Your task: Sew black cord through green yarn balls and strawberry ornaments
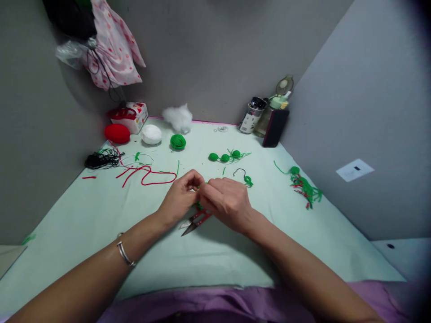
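Left hand [178, 195] and right hand [229, 199] tight together now, both pinching green yarn [199, 205], just over those red-handled scissors [193, 223]!

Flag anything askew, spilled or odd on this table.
Minor untidiness only: the snips lie with blades apart, a loose red strand sprawls across the table, and the bottle lid stands open. No spill visible.

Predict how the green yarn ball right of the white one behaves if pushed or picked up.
The green yarn ball would probably roll when pushed, given its rounded shape. Its wound yarn surface suggests it's light and gives somewhat when squeezed. The winding might also loosen if snagged.
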A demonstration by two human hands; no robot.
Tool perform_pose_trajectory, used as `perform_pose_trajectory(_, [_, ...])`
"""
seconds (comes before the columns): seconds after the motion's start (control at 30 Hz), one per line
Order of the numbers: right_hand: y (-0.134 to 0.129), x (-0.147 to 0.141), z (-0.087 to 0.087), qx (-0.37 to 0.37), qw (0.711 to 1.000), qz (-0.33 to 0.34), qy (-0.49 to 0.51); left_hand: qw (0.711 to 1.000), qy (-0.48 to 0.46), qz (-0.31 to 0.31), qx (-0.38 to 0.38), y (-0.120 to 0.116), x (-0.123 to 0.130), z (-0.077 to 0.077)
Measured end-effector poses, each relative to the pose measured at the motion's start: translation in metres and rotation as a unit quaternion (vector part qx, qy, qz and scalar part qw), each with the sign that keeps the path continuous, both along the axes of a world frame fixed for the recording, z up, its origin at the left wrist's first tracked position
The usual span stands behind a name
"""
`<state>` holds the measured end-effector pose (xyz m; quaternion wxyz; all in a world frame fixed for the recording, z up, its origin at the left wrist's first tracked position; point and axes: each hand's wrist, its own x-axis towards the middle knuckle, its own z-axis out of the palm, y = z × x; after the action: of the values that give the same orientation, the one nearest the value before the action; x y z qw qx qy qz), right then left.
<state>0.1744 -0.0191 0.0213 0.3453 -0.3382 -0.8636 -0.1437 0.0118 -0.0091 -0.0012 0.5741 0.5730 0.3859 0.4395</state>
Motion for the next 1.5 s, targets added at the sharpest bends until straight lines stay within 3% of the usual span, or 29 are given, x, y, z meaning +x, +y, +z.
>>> perform_pose_trajectory(0.13, [0.001,-0.001,0.001,-0.052,0.995,-0.012,0.08,1.0,-0.012,0.002,-0.019,0.001,-0.002,0.002])
perform_pose_trajectory(0.27, [0.005,0.006,0.002,-0.149,0.982,0.024,0.111,0.999,-0.011,-0.02,-0.022,0.001,-0.003,-0.001])
perform_pose_trajectory(0.4, [0.008,0.012,0.008,-0.29,0.941,0.041,0.168,0.998,0.001,-0.05,-0.023,0.001,-0.005,-0.002])
perform_pose_trajectory(0.53, [0.01,0.012,0.01,-0.379,0.895,0.035,0.234,0.993,-0.044,-0.088,-0.061,0.001,-0.005,-0.002])
perform_pose_trajectory(0.67, [0.014,0.009,0.009,-0.448,0.837,0.041,0.312,0.992,-0.037,-0.082,-0.087,-0.003,0.001,-0.005])
perform_pose_trajectory(0.8, [0.019,0.013,0.015,-0.423,0.779,0.035,0.461,0.985,-0.002,-0.124,-0.123,-0.006,0.008,-0.008])
perform_pose_trajectory(0.87, [0.019,0.017,0.019,-0.479,0.727,0.059,0.488,0.984,-0.011,-0.123,-0.129,-0.005,0.008,-0.008])
perform_pose_trajectory(0.97, [0.019,0.022,0.022,-0.613,0.638,0.11,0.453,0.986,-0.024,-0.11,-0.121,-0.002,0.004,-0.007])
perform_pose_trajectory(1.03, [0.021,0.026,0.024,-0.639,0.609,0.128,0.452,0.986,-0.021,-0.116,-0.121,-0.001,0.002,-0.006])
perform_pose_trajectory(1.13, [0.029,0.04,0.031,-0.578,0.609,0.12,0.53,0.983,-0.009,-0.132,-0.126,-0.003,0.003,-0.004])
perform_pose_trajectory(1.3, [0.043,0.068,0.044,-0.434,0.645,0.109,0.619,0.977,-0.001,-0.162,-0.141,-0.009,0.006,-0.004])
perform_pose_trajectory(1.4, [0.044,0.075,0.045,-0.418,0.651,0.114,0.623,0.978,-0.006,-0.153,-0.142,-0.008,0.006,-0.005])
perform_pose_trajectory(1.5, [0.044,0.074,0.044,-0.442,0.636,0.131,0.619,0.978,-0.042,-0.132,-0.157,-0.004,0.003,-0.007])
